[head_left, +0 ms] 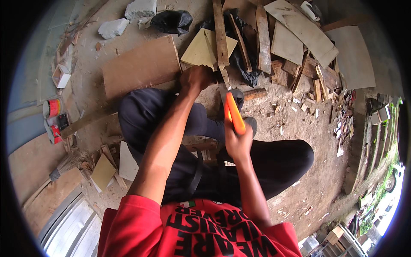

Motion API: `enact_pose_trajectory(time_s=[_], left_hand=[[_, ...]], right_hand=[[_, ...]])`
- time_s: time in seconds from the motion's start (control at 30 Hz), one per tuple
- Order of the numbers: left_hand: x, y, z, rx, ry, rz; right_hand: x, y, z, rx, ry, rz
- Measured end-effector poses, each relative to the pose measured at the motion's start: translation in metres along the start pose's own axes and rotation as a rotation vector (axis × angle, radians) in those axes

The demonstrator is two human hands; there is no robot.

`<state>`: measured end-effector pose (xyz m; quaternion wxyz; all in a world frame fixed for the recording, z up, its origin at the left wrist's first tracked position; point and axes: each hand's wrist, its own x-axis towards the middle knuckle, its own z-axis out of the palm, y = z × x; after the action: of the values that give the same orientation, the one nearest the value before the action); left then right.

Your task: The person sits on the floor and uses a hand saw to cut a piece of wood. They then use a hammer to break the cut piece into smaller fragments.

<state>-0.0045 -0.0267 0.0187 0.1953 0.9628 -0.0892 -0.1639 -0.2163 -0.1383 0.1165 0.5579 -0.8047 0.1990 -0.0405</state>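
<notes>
My right hand (240, 141) is closed around the orange handle (234, 115) of a hand saw. Its narrow blade (223, 88) points away from me and meets the near end of a long, weathered wooden plank (220, 36). At the left side of that plank end, my left hand (198, 78) is closed, with its fingertips partly hidden against the wood. A pale yellow board (201, 49) lies under the plank, just beyond my left hand. My legs in dark trousers are bent on both sides of the work, and a dark shoe (238, 97) shows beside the blade.
A brown flat panel (141, 64) lies left of my left hand. Boards and offcuts (295, 43) are heaped at the far right, with black plastic (172, 21) and white blocks (113, 28) farther left. Red cans (53, 108) stand at the left wall. Wood chips litter the dirt floor (274, 113).
</notes>
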Motion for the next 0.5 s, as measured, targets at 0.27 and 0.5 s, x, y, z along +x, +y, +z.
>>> enact_pose_trajectory(time_s=[0.27, 0.5], left_hand=[[-0.002, 0.002, -0.014, 0.001, -0.028, 0.024], [-0.008, -0.007, -0.002, -0.092, 0.081, -0.057]], right_hand=[[0.012, 0.003, 0.008, 0.036, -0.026, -0.061], [-0.104, -0.003, -0.059, 0.041, -0.058, 0.084]])
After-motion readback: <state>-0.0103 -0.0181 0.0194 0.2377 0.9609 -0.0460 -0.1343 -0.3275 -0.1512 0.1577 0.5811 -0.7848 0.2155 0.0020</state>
